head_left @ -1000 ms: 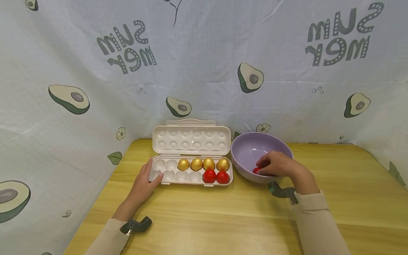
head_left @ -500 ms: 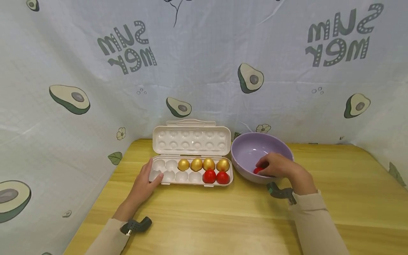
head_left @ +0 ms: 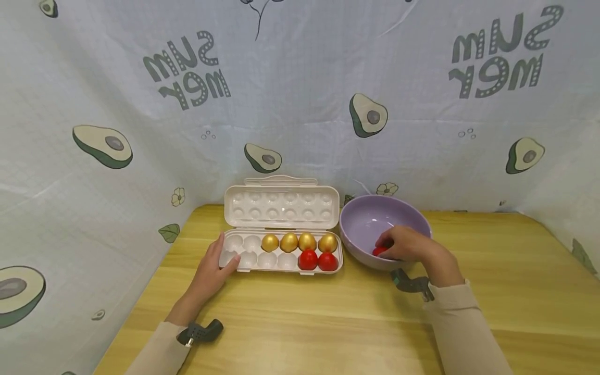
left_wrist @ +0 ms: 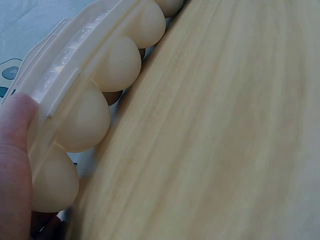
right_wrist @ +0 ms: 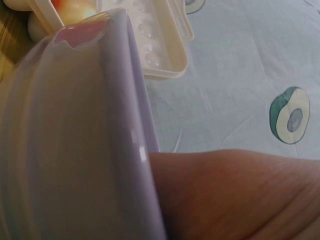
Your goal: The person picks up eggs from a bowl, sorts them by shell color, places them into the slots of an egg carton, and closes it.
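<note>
On the table lies a cream plastic egg box (head_left: 276,221) with its lid raised. Gold eggs (head_left: 288,241) fill several hollows of its back row, and two red eggs (head_left: 308,259) sit at the right of the front row. My left hand (head_left: 206,276) holds the box's left end, its thumb over the rim in the left wrist view. To the right, my right hand (head_left: 407,244) reaches inside a lilac bowl (head_left: 356,219) and grips a red egg (head_left: 379,251), partly covered by the fingers. In the right wrist view the bowl's wall (right_wrist: 75,130) hides the fingers.
The bowl stands close against the box's right end. A printed cloth (head_left: 300,130) hangs behind the table (head_left: 300,323) and along its left side. Bare wood shows in front of the box and right of the bowl.
The right hand has shifted very slightly inside the bowl, staying at the red egg. My left hand and the egg box have not moved.
</note>
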Action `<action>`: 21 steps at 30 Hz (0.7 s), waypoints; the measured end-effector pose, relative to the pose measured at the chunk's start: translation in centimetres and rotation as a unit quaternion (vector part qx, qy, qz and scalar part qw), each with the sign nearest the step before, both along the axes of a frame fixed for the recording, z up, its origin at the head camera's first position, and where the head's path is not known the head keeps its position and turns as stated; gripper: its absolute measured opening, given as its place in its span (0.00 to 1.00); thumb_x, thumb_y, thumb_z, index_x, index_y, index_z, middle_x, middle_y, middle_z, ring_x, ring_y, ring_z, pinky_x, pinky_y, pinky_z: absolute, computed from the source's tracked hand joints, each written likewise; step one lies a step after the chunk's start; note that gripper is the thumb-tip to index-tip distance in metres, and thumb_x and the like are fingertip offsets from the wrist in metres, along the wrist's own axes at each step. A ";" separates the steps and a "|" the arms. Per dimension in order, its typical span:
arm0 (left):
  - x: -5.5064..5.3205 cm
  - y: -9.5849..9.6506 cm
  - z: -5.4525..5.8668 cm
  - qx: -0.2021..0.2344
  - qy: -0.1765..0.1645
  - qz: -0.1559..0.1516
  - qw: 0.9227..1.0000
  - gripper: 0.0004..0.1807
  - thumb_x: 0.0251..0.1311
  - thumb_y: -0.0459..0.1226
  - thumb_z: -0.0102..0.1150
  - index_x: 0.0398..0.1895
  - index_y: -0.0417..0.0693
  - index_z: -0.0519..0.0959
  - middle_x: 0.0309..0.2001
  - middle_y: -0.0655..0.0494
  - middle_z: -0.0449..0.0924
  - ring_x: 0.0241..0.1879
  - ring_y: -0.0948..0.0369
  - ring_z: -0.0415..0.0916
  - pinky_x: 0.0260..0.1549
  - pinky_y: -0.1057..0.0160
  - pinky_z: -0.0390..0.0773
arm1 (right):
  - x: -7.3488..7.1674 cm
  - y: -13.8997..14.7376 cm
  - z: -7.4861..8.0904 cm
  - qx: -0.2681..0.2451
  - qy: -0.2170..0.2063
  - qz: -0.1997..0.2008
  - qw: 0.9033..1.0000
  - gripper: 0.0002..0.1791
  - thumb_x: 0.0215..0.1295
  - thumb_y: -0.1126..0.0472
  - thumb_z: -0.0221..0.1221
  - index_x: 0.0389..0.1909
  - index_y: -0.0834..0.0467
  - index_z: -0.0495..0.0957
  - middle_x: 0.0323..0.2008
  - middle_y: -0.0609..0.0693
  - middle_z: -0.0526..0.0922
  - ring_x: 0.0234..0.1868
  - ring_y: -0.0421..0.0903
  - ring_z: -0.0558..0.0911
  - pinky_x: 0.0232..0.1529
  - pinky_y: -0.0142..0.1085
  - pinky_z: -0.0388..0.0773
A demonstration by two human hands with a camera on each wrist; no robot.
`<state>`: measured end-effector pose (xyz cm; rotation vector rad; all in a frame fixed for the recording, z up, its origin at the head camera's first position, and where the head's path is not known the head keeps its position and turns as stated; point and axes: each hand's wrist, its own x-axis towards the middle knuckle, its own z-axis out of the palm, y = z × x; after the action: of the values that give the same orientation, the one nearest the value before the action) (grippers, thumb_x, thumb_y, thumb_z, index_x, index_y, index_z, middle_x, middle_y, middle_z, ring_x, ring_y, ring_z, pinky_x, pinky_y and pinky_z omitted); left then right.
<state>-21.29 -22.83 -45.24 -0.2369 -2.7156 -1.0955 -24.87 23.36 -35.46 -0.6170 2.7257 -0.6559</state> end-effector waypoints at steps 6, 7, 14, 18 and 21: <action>-0.1 0.0 -0.1 -0.004 0.000 0.001 1.000 0.46 0.65 0.50 0.55 0.75 0.35 0.45 0.70 0.32 0.53 0.68 0.37 0.54 0.65 0.40 0.55 | 0.1 0.1 0.0 -0.009 0.004 0.004 1.000 0.11 0.55 0.61 0.67 0.36 0.63 0.84 0.32 0.48 0.85 0.35 0.43 0.79 0.42 0.41 0.77; -0.1 -0.1 -0.1 -0.007 0.002 0.001 1.000 0.46 0.65 0.50 0.54 0.75 0.35 0.45 0.70 0.32 0.53 0.68 0.37 0.54 0.65 0.39 0.55 | 0.1 0.1 0.0 -0.010 0.005 0.006 1.000 0.10 0.55 0.61 0.67 0.36 0.63 0.84 0.32 0.48 0.85 0.35 0.43 0.79 0.42 0.41 0.77; -0.1 0.0 -0.1 -0.004 0.005 0.001 1.000 0.46 0.65 0.50 0.54 0.75 0.35 0.45 0.70 0.32 0.53 0.68 0.36 0.54 0.65 0.39 0.55 | -0.1 0.1 -0.1 -0.002 0.000 -0.002 1.000 0.11 0.56 0.59 0.67 0.37 0.61 0.84 0.32 0.46 0.84 0.35 0.42 0.78 0.41 0.39 0.76; 0.0 0.0 0.0 -0.004 0.004 0.002 1.000 0.45 0.65 0.50 0.54 0.75 0.35 0.46 0.70 0.32 0.53 0.68 0.36 0.54 0.65 0.38 0.55 | -0.1 0.1 0.0 0.005 0.010 -0.001 1.000 0.11 0.57 0.58 0.67 0.38 0.60 0.84 0.32 0.45 0.83 0.35 0.42 0.77 0.41 0.39 0.74; 0.1 0.0 -0.1 -0.003 0.002 0.003 1.000 0.46 0.65 0.50 0.55 0.75 0.35 0.46 0.70 0.32 0.54 0.68 0.36 0.54 0.65 0.39 0.55 | 0.0 0.1 -0.1 0.003 0.023 0.004 1.000 0.11 0.57 0.57 0.67 0.37 0.60 0.84 0.32 0.44 0.82 0.35 0.42 0.76 0.41 0.39 0.74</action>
<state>-21.21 -22.81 -45.32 -0.2325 -2.7157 -1.0836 -24.90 23.41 -35.58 -0.6502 2.7649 -0.6376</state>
